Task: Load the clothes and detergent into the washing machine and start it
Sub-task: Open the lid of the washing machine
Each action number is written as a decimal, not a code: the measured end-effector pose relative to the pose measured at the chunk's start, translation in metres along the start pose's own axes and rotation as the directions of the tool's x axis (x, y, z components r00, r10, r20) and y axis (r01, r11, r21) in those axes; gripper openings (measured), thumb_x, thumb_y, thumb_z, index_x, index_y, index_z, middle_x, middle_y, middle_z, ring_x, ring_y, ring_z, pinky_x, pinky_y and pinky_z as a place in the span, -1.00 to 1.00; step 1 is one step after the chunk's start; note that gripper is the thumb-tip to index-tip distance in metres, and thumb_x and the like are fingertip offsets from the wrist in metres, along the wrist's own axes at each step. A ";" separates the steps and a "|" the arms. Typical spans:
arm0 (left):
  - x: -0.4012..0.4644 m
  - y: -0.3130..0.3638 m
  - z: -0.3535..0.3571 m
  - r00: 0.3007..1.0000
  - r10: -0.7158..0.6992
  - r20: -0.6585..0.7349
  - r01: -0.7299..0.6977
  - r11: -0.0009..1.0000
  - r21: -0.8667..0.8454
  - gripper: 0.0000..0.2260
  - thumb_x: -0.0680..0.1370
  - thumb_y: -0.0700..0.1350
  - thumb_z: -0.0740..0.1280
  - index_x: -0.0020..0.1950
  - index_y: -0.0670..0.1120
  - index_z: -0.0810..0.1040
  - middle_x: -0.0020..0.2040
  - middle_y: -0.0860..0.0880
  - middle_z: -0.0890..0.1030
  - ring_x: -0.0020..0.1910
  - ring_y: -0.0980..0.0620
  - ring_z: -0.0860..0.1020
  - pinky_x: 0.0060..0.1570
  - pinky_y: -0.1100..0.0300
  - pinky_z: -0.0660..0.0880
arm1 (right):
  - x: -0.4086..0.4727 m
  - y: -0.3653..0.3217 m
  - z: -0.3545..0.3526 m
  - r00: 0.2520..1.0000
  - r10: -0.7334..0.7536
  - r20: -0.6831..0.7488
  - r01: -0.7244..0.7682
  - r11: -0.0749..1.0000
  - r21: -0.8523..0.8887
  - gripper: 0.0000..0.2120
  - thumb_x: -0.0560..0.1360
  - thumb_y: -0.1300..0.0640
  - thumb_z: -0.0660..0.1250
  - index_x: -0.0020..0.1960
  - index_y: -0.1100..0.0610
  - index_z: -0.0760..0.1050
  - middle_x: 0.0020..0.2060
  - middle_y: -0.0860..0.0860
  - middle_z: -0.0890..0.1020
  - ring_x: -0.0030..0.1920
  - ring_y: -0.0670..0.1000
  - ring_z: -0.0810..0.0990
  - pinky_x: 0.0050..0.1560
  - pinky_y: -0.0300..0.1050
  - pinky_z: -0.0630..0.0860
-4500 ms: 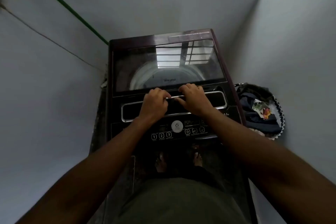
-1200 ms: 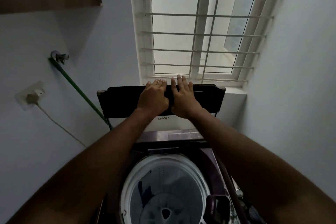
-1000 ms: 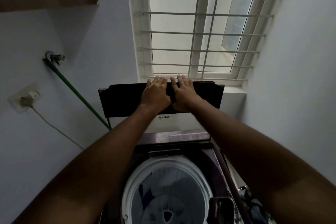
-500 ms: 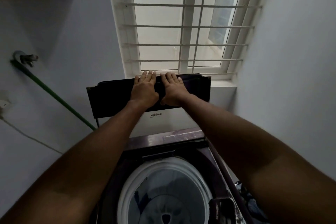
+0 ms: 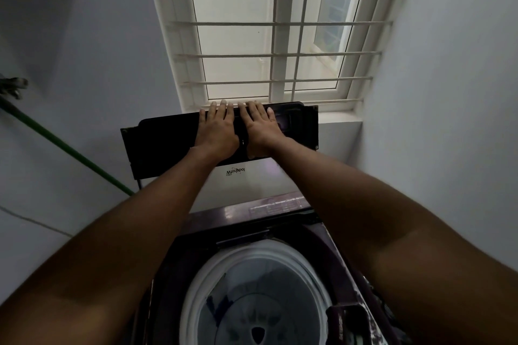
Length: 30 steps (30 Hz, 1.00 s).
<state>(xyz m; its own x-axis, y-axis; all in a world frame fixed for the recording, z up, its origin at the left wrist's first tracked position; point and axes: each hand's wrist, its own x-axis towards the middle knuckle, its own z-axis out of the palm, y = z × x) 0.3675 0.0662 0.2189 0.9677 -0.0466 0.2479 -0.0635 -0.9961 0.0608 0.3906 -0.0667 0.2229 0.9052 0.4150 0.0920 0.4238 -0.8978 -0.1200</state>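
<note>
The dark top-loading washing machine [image 5: 330, 258] stands below me with its folding lid [image 5: 162, 145] raised upright against the window sill. My left hand [image 5: 217, 131] and my right hand [image 5: 260, 127] lie flat side by side on the lid's upper panel, fingers straight and reaching its top edge. The round white drum [image 5: 258, 297] is exposed beneath my arms, with a dark blue streak on its left inner wall. No clothes or detergent are plainly visible.
A barred white window [image 5: 277, 36] fills the back wall above the lid. A green hose [image 5: 64, 148] runs down the left wall from a tap [image 5: 12, 87]. Walls stand close on both sides. A dark compartment [image 5: 347, 325] sits at the machine's right front.
The lid went from closed to raised upright, my hands moving from its front handle to lying flat on it. In the last second only the view shifted slightly; the hands stayed put.
</note>
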 end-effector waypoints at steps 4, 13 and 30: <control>-0.004 -0.005 0.007 0.999 0.039 -0.031 -0.040 0.999 -0.026 -0.24 0.50 -0.12 0.27 0.63 -0.09 -0.03 0.64 -0.07 -0.01 0.61 -0.14 -0.10 0.56 -0.10 -0.13 | 0.003 0.002 0.004 1.000 -0.007 -0.002 0.007 1.000 0.001 0.11 0.38 0.12 0.48 0.61 0.10 -0.27 0.59 0.11 -0.22 0.58 0.12 -0.30 0.56 0.14 -0.26; -0.022 0.016 0.010 0.970 0.115 -0.213 -0.168 0.954 -0.248 -0.38 0.51 -0.23 0.26 0.58 -0.16 0.20 0.58 -0.12 0.21 0.60 -0.09 0.05 0.58 -0.03 -0.04 | -0.010 0.008 0.006 0.994 -0.052 -0.094 0.062 0.993 0.100 -0.05 0.48 0.12 0.44 0.61 0.19 -0.13 0.61 0.10 -0.10 0.60 0.08 -0.19 0.58 0.14 -0.12; -0.094 0.123 0.028 0.904 0.312 -0.293 -0.422 0.762 -0.491 -0.79 0.59 -0.13 0.26 0.18 -0.12 0.59 -0.04 -0.07 0.64 0.01 -0.06 0.54 0.03 0.01 0.50 | -0.172 0.093 0.043 0.846 0.331 -0.419 -0.225 0.933 0.282 -0.83 0.53 0.20 0.28 -0.16 0.28 0.56 -0.20 0.23 0.61 -0.14 0.24 0.57 -0.15 0.05 0.47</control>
<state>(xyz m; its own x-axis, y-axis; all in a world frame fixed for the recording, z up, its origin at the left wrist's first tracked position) 0.2758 -0.0543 0.1766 0.7836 -0.3307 0.5259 -0.5764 -0.7029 0.4168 0.2758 -0.2151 0.1535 0.8919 -0.0080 0.4521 0.2005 -0.8891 -0.4114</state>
